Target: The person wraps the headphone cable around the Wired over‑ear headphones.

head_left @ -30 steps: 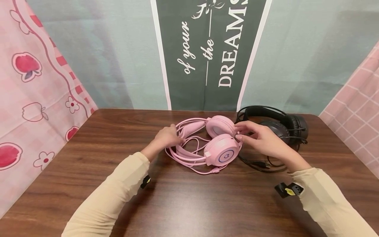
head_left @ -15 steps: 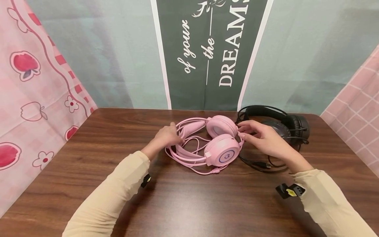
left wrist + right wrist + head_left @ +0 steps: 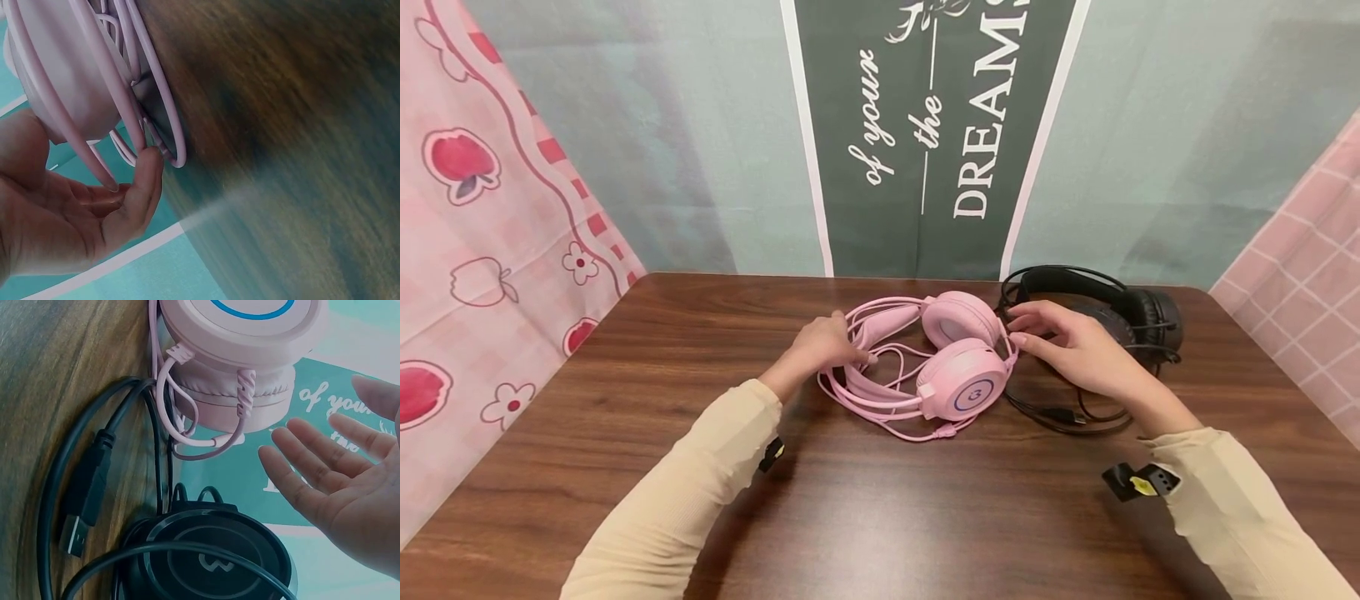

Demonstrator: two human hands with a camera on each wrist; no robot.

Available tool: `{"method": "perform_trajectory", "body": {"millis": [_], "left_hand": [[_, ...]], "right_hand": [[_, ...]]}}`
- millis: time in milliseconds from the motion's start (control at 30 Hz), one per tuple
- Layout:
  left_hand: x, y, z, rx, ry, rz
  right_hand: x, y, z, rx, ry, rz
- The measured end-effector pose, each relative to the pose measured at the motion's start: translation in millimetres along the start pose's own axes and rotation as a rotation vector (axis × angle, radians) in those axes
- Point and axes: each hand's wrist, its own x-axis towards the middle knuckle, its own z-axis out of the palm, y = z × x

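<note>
A pink headset [image 3: 955,383] lies on its side at the back middle of the table, its cable looped around it. My left hand [image 3: 823,343] holds the headband end, and the left wrist view has its fingers curled around the thin pink tubes [image 3: 119,81] of the headband. Beside the ear cups, my right hand [image 3: 1078,350] hovers with fingers spread. In the right wrist view that palm [image 3: 362,506] is bare, with a small gap between its fingertips and the ear cup [image 3: 244,337]. Behind the right hand sits a black headset [image 3: 1153,321].
A coiled black cable with a USB plug [image 3: 87,481] lies between the two headsets. Brown wood tabletop [image 3: 880,517] runs toward me. A green and grey fabric backdrop [image 3: 715,167] hangs behind the table, with pink patterned cloths at both sides.
My right hand has drawn slightly right, off the ear cups, and its fingers have come apart from the pink headset. The left hand stays at the headband.
</note>
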Motion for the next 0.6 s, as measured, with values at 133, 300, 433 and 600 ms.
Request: {"method": "perform_trajectory", "body": {"millis": [133,300,433,600], "left_hand": [[0.6,0.5,-1.0,0.003,-0.005,0.001],[2.8,-2.6,-0.7,-0.043,-0.007,0.009],[4.7,-7.0,0.0,-0.094,-0.031,-0.002],[4.6,-12.4,-0.3,-0.182,-0.076,-0.031]], "right_hand": [[-0.2,0.4,-2.9,-0.012,-0.008,0.013],[-1.2,1.2,-5.3,-0.006,0.011,0.017],[-1.6,4.6,-6.3,-0.001,0.016,0.013],[-2.1,9.7,-7.8,0.018,0.018,0.013]]}}
